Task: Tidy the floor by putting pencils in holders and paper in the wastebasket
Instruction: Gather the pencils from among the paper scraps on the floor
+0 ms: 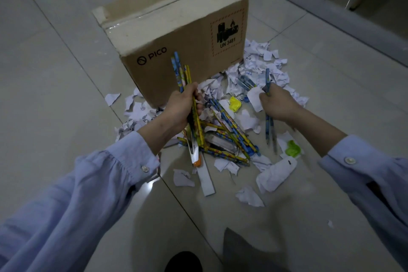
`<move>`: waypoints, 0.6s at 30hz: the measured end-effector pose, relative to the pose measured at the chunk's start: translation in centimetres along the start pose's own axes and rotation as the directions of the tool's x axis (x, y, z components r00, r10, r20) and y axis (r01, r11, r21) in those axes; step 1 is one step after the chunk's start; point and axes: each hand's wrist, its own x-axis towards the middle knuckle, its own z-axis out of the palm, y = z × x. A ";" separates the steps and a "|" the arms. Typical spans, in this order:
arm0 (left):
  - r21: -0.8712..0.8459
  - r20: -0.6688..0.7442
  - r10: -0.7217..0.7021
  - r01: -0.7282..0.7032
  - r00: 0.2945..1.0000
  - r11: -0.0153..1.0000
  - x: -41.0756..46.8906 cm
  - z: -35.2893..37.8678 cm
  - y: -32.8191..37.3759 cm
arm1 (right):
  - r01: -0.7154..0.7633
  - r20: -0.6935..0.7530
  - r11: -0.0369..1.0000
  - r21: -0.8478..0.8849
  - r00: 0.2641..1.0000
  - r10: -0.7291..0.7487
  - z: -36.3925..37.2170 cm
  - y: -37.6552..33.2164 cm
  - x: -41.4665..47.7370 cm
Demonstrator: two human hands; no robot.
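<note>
Head view, looking down at a tiled floor (pixel 66 73). The left grip (pixel 183 106) is clenched around a bundle of blue and yellow pencils (pixel 180 70), which sticks out above and below it. The right grip (pixel 279 104) grasps a few blue pencils (pixel 270 127) the same way. Between the two grips, and just below them, loose pencils (pixel 234 128) lie heaped on torn white paper scraps (pixel 260 66). Beyond the left grip stands a brown cardboard box (pixel 176 35), with scraps touching its base.
</note>
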 end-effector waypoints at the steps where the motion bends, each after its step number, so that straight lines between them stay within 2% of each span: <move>1: -0.004 -0.002 0.002 -0.002 1.000 1.000 0.0 0.0 0.0 | -0.007 0.002 0.999 0.033 1.000 0.007 -0.1 0.0 -0.1; 7: 0.000 -0.023 0.006 -0.006 1.000 1.000 -0.2 0.0 0.1 | -0.067 0.082 0.974 0.216 0.995 0.050 -0.7 -0.3 -0.4; 10: 0.009 -0.032 0.003 -0.003 0.999 1.000 -0.2 -0.1 0.2 | -0.050 0.113 0.980 0.195 0.993 0.029 -1.0 -0.3 -0.5; 18: 0.014 -0.034 0.002 -0.001 0.999 1.000 -0.1 -0.3 0.0 | 0.027 0.049 0.976 0.216 0.998 -0.038 -1.2 0.2 -1.6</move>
